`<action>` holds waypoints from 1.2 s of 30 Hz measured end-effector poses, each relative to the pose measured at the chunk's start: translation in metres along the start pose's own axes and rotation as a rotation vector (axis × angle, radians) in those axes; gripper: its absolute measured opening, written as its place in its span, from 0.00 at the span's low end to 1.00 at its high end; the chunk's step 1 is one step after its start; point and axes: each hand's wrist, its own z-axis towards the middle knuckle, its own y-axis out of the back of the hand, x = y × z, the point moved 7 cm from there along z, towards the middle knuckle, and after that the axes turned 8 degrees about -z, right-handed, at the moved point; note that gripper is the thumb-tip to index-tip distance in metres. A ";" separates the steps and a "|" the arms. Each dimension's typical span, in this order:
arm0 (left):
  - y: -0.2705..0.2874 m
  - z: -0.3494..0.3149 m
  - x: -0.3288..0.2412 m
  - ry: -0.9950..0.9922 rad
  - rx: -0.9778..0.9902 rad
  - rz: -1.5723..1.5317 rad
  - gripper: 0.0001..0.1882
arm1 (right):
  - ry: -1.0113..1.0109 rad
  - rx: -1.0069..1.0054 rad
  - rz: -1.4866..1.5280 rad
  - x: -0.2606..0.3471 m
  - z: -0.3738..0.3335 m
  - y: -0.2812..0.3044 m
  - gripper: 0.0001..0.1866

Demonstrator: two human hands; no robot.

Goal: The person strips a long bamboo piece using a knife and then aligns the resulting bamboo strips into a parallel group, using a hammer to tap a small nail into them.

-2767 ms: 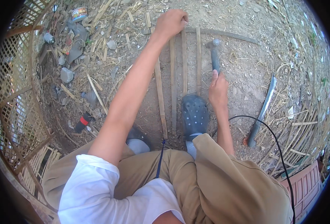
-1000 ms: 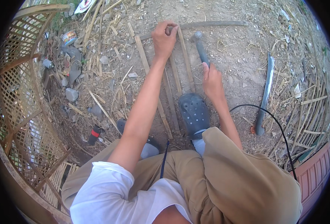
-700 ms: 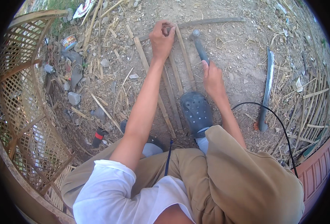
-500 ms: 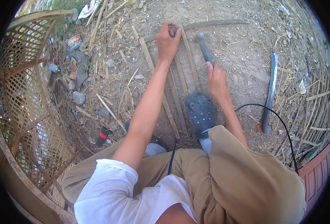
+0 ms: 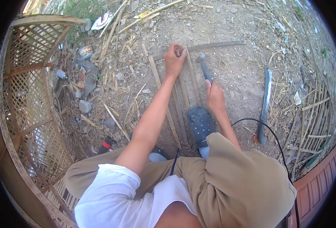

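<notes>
My left hand [image 5: 174, 59] is closed in a pinch at the far ends of the wooden strips, where an upright strip [image 5: 192, 79] meets a crosswise strip [image 5: 221, 45]. Whatever sits between those fingertips is hidden or too small to make out. In my right hand [image 5: 216, 98] is a hammer [image 5: 205, 70], gripped by its dark handle. Its metal head is just right of the strips, apart from my left hand. More long strips [image 5: 162, 91] run from there toward my feet, and a dark clog [image 5: 200, 123] on my foot is close to their near ends.
A machete [image 5: 266, 91] lies on the dirt at the right, near a black cable [image 5: 274, 131]. Far right is a pile of slats [image 5: 316, 117]. A lattice panel [image 5: 34, 95] stands at the left, beside a tin can [image 5: 85, 52], stones [image 5: 85, 106] and litter.
The whole view has shifted, so the ground and both hands appear lower in the picture. Against the strips, the hands and hammer have hardly moved.
</notes>
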 end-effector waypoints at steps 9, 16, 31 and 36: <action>0.020 0.017 0.033 0.219 0.237 -0.219 0.16 | -0.009 -0.052 -0.002 -0.019 0.010 -0.010 0.27; 0.106 0.079 -0.045 0.023 0.534 0.121 0.14 | -0.253 0.246 0.132 0.013 0.038 0.059 0.25; 0.392 0.042 -0.236 0.019 0.136 0.527 0.10 | 0.276 0.119 -0.657 0.323 0.038 0.308 0.22; 0.481 -0.061 -0.231 0.158 -0.129 0.411 0.05 | 0.424 0.298 -0.665 0.389 0.056 0.209 0.17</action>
